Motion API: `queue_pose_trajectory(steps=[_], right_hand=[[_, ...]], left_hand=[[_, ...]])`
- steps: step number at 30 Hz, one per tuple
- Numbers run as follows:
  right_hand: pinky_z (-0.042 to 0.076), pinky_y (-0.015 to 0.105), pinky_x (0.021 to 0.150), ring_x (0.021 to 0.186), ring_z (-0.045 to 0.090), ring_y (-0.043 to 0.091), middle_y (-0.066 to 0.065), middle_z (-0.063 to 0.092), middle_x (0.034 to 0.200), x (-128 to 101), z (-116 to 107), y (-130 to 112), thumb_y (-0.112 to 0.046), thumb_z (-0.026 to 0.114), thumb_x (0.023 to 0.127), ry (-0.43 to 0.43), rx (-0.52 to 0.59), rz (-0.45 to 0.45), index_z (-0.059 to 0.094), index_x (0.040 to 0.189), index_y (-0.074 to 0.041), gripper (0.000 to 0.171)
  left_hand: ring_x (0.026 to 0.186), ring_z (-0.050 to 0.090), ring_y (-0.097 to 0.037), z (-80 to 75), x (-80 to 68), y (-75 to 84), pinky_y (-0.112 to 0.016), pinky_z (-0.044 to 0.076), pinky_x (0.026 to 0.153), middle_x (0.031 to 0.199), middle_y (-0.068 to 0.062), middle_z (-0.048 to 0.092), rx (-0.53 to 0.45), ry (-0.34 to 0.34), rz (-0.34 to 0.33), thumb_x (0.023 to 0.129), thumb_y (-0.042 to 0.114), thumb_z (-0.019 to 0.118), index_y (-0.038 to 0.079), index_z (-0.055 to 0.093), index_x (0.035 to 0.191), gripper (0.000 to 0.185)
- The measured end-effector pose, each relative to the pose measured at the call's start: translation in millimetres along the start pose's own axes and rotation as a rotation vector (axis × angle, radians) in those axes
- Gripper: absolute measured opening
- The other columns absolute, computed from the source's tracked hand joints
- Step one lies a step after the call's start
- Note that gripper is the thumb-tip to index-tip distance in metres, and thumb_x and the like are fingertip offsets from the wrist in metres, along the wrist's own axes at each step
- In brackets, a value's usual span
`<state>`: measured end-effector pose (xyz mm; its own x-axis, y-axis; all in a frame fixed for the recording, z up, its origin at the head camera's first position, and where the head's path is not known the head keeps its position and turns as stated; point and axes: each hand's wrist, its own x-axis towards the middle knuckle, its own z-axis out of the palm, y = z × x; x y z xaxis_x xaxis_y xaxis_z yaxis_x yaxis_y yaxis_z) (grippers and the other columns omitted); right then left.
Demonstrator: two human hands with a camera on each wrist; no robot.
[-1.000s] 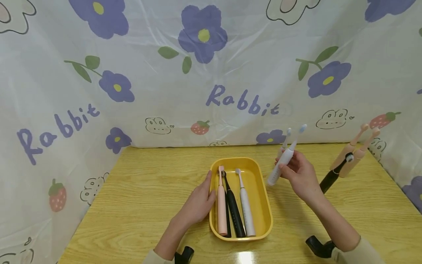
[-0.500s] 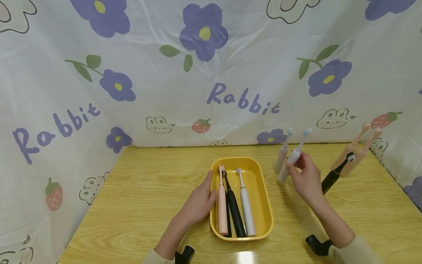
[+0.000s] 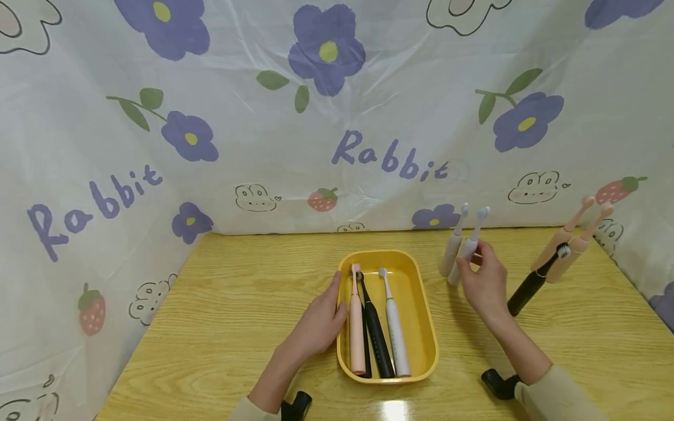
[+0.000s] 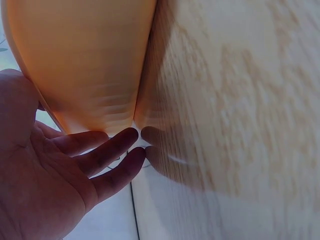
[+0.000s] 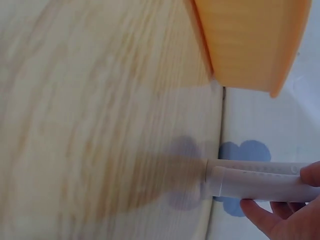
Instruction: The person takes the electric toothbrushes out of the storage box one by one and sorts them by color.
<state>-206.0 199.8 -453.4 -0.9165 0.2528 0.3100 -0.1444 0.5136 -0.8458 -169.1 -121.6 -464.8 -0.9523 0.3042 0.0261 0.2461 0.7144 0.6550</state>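
Two white toothbrushes (image 3: 459, 248) overlap; right hand (image 3: 484, 283) grips one, left hand (image 3: 318, 324) lies flat.

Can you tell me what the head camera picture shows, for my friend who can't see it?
A person's right hand holds a white electric toothbrush upright on a wooden table, beside another white one standing there. The left hand rests against a yellow tray with pink, black and white toothbrushes lying inside. Two pink toothbrushes and a black one stand further right.
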Motion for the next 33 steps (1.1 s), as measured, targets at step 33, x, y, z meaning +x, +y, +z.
queue_pose_trajectory(steps=[33], right_hand=[[0.049,0.033,0.089,0.113,0.058,0.030,0.020,0.053,0.130,-10,12,-13,-0.008,0.066,0.096,0.230,0.098,-0.107,0.051,0.135,0.007,0.044]], left_hand=[[0.056,0.043,-0.013,-5.9,6.7,-0.9,-0.042,0.046,0.087,0.129,-0.024,0.059,0.004,-0.022,-0.005,0.109,0.019,0.043,-0.001,0.012,0.164,0.066]])
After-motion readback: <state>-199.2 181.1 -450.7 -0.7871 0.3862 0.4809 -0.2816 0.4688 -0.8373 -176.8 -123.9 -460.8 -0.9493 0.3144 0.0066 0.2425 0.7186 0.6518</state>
